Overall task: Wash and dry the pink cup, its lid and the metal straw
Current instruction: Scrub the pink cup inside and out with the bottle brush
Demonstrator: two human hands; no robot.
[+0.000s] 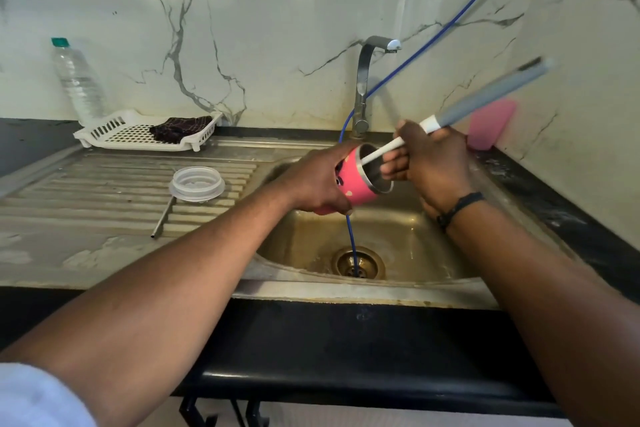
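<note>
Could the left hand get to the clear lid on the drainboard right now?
Probably not yet: the left hand grips the pink cup over the sink. The path looks free, though; the lid lies uncovered on the drainboard beside that forearm, once the cup is released.

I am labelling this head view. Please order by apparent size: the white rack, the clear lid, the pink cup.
1. white rack, clearly largest.
2. clear lid.
3. pink cup: close to the lid, partly hidden by the left hand, so this order is unsure.
</note>
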